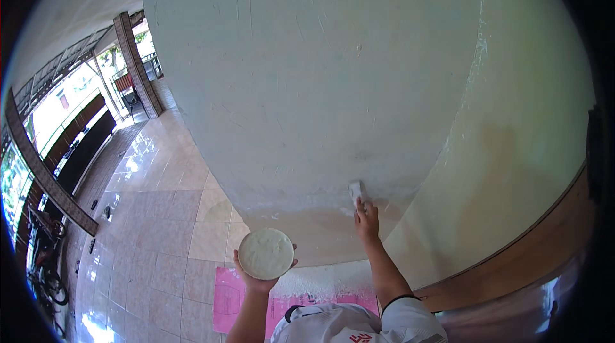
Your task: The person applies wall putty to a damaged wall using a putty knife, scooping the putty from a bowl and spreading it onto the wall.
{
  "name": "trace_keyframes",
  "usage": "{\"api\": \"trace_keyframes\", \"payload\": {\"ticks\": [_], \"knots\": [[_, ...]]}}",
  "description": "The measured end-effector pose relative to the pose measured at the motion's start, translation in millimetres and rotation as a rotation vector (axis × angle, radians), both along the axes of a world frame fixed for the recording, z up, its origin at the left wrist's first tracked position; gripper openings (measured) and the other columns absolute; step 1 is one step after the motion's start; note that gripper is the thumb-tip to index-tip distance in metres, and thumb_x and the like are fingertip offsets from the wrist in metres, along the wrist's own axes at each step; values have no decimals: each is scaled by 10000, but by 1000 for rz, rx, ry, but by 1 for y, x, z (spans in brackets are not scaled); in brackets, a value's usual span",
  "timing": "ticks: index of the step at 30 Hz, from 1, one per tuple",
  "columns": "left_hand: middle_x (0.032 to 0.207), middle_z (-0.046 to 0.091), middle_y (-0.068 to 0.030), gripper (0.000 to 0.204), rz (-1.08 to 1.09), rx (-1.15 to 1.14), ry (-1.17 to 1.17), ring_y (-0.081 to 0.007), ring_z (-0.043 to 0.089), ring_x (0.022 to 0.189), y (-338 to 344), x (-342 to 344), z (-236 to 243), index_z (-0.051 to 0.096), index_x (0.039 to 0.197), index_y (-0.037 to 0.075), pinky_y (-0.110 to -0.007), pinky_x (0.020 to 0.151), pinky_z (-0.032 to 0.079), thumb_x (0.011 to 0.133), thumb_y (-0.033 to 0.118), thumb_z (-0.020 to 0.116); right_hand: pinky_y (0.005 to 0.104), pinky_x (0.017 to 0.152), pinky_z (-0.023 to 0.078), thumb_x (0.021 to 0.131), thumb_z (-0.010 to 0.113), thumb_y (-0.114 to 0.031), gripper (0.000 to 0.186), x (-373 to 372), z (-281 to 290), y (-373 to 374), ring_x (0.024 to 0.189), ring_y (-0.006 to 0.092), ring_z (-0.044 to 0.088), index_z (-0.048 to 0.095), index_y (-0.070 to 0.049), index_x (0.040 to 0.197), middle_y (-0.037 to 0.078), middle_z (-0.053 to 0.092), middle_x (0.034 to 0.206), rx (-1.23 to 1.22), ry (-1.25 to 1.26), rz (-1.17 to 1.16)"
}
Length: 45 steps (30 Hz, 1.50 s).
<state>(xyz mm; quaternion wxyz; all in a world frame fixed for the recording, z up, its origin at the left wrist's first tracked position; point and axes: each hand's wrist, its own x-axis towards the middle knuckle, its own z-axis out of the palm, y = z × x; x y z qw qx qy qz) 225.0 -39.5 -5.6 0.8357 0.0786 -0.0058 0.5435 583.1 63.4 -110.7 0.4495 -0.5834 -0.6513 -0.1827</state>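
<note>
A round, shallow bowl (264,278) rests on my left hand (259,285), whose fingers wrap up around its sides. Smooth off-white putty (266,252) fills the bowl nearly to the rim. My right hand (367,220) grips a pale, flat putty knife (355,190), its blade against the lower part of the wall (301,112). Around the blade the wall has a darker, smudged band and whitish smears. Higher up, its pale grey-green surface shows scratches and small marks.
A pink sheet (229,298) spotted with white lies on the tiled floor (154,228) by my feet. At right, a second wall (512,151) meets the first at a whitish, rough corner, above a brown wooden edge (512,256). Pillars (138,64) and a parked motorcycle (48,260) stand at left.
</note>
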Motion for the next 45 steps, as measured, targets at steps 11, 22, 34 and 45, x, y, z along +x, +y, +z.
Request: {"api": "trace_keyframes", "payload": {"ticks": [11, 22, 34, 45], "knots": [[1615, 351, -263, 1032, 37, 59, 22, -633, 300, 1455, 0, 0, 4, 357, 1615, 187, -827, 1006, 414, 838, 839, 550, 489, 829, 537, 837, 753, 24, 796, 17, -24, -10, 991, 395, 592, 510, -206, 1559, 165, 621, 1194, -122, 17, 19], [1613, 361, -239, 1022, 27, 158, 13, -632, 295, 1456, 10, 2, 10, 358, 1614, 207, -821, 1019, 406, 836, 833, 573, 488, 877, 509, 838, 755, 31, 785, 29, -61, -30, 1018, 385, 592, 510, -166, 1557, 168, 625, 1220, -234, 23, -40], [1602, 372, -249, 1022, 50, 153, 58, -625, 326, 1438, 8, -1, 10, 355, 1614, 204, -819, 1002, 420, 841, 842, 553, 505, 903, 497, 810, 780, 28, 850, 34, -68, -34, 1049, 403, 580, 478, -151, 1584, 190, 595, 1201, -283, 33, -56], [1596, 362, -273, 1045, 15, 119, 18, -642, 325, 1434, 11, 0, 9, 344, 1615, 179, -836, 974, 432, 839, 854, 530, 483, 864, 513, 829, 781, 1, 817, 20, -73, -19, 979, 384, 589, 498, -180, 1574, 179, 609, 1189, -184, -41, -34]]}}
